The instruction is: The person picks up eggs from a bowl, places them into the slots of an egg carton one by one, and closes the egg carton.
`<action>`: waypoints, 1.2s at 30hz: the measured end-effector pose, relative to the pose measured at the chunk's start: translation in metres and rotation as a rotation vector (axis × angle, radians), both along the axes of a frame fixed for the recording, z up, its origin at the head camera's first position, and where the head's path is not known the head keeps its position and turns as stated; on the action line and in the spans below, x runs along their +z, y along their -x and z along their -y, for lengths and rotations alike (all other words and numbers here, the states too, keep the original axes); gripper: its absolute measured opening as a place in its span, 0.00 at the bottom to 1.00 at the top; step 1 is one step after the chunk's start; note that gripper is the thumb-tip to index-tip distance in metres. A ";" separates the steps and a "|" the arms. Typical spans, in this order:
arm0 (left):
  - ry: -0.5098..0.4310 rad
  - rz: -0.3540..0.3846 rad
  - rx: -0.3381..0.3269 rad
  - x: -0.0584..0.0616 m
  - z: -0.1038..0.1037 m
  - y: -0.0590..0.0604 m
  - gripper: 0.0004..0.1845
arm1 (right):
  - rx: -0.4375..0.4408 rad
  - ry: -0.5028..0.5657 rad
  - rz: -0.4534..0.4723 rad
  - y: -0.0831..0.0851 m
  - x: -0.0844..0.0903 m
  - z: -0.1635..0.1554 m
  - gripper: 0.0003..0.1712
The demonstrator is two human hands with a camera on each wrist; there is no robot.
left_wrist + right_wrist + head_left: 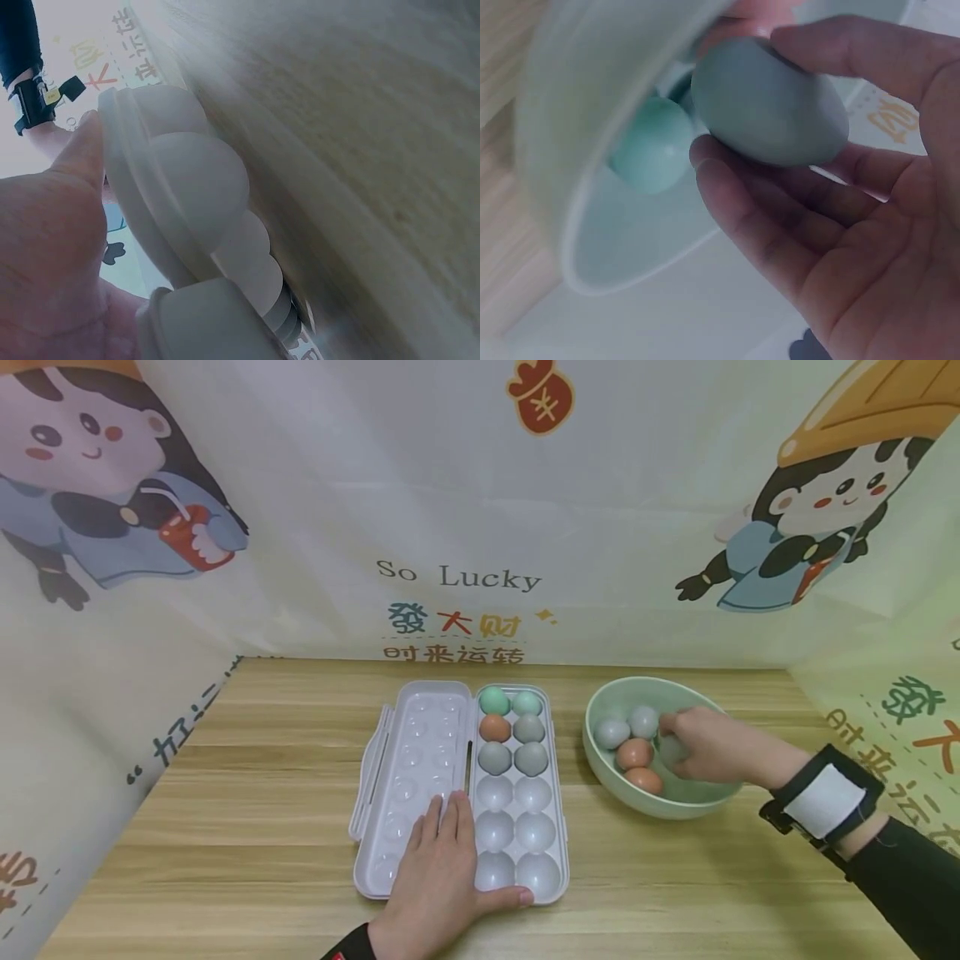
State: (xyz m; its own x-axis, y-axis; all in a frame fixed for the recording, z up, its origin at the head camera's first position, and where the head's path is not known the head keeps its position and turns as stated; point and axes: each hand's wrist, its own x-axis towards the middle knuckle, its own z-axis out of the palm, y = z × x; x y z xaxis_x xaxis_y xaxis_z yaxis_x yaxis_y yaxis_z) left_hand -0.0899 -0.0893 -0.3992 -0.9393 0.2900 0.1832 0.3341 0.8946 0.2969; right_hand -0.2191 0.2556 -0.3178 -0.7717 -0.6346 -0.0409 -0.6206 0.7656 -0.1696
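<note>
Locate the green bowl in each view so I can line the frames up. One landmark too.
Head: right of centre, the bowl on the table, with the right hand inside it.
Left wrist: not visible.
Right wrist: left side to upper middle, the bowl appearing tilted, partly behind the held egg.
Shared landmark: the printed cloth, partly visible in all three.

Behind the wooden table (247, 827), a pale cloth (330, 485) is hung. On it, two cartoon figures (112, 468) in blue are printed, and between them, up high, a red money bag (542, 397) is shown. Lower down, the words "So Lucky" (468, 580) are written above coloured Chinese letters (454, 623).
</note>
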 end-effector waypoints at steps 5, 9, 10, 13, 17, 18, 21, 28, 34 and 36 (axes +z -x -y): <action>0.003 -0.003 -0.001 -0.001 0.000 0.001 0.70 | -0.011 0.032 -0.078 -0.004 0.003 0.006 0.18; 0.002 0.001 0.000 -0.001 0.000 0.000 0.70 | -0.016 0.052 -0.121 -0.008 0.007 0.014 0.19; 0.002 0.000 0.001 -0.001 0.000 0.000 0.70 | -0.013 0.056 -0.133 -0.009 0.008 0.016 0.19; 0.005 -0.004 0.002 -0.001 0.000 0.000 0.70 | -0.008 0.081 -0.165 -0.012 0.011 0.022 0.19; 0.005 -0.008 0.001 0.000 0.000 0.000 0.70 | -0.026 0.129 -0.193 -0.017 0.016 0.031 0.19; 0.003 -0.006 0.002 0.000 0.000 0.000 0.70 | -0.034 0.135 -0.200 -0.018 0.017 0.034 0.19; -0.002 -0.002 0.001 0.000 0.000 0.000 0.69 | -0.061 0.140 -0.226 -0.022 0.021 0.044 0.20; 0.003 0.001 0.003 -0.001 -0.001 0.000 0.69 | -0.067 0.187 -0.292 -0.030 0.028 0.073 0.22; 0.020 -0.015 -0.002 -0.002 -0.003 0.000 0.69 | -0.039 0.272 -0.325 -0.037 0.022 0.097 0.21; 0.027 -0.016 0.000 -0.002 -0.003 -0.001 0.69 | -0.034 0.309 -0.322 -0.039 0.018 0.105 0.21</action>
State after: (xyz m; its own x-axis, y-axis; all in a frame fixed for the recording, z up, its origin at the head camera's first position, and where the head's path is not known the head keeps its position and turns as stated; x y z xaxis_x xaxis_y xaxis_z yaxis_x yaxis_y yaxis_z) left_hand -0.0894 -0.0859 -0.4010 -0.9365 0.2946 0.1901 0.3381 0.9022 0.2677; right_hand -0.1802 0.1507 -0.2994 -0.7344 -0.5537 0.3925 -0.6548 0.7302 -0.1951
